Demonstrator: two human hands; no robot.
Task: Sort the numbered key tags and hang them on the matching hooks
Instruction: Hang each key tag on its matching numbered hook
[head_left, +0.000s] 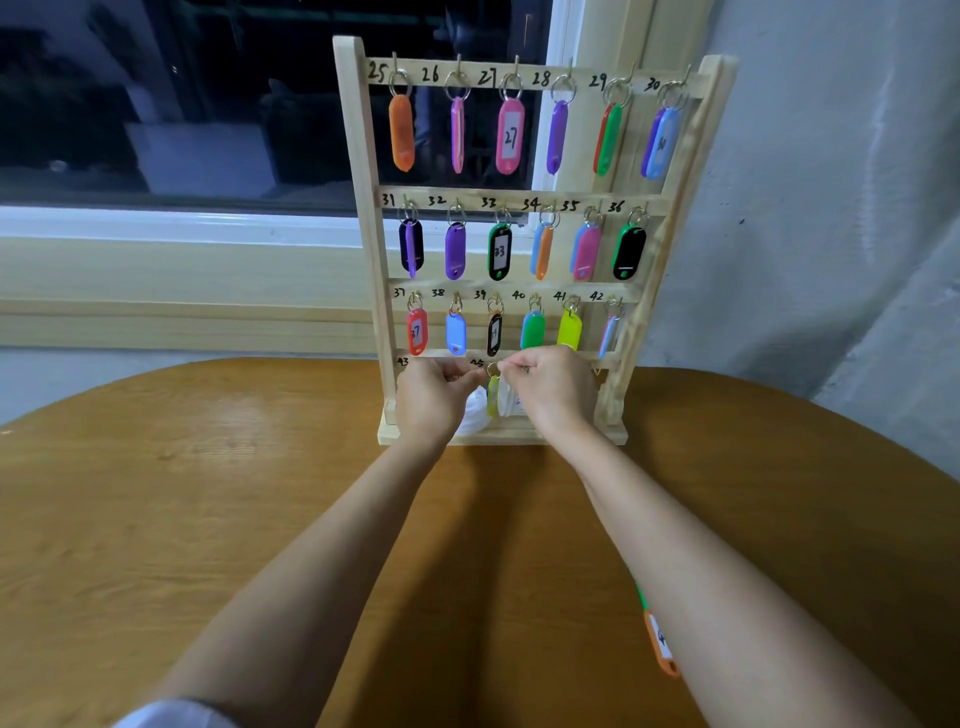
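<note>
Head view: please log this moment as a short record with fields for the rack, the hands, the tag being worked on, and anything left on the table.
rack: wooden rack standing upright on the table
upper rows: hooks 25 to 42 all carry tags, some carry two
left hand: at the bottom row, fingers curled beside the yellow tag's ring
right hand: at the same ring from the other side
grip: too small to tell
yellow tag: hangs between the hands, near the number 45
still on table: orange tag, partly hidden by the right forearm
</note>
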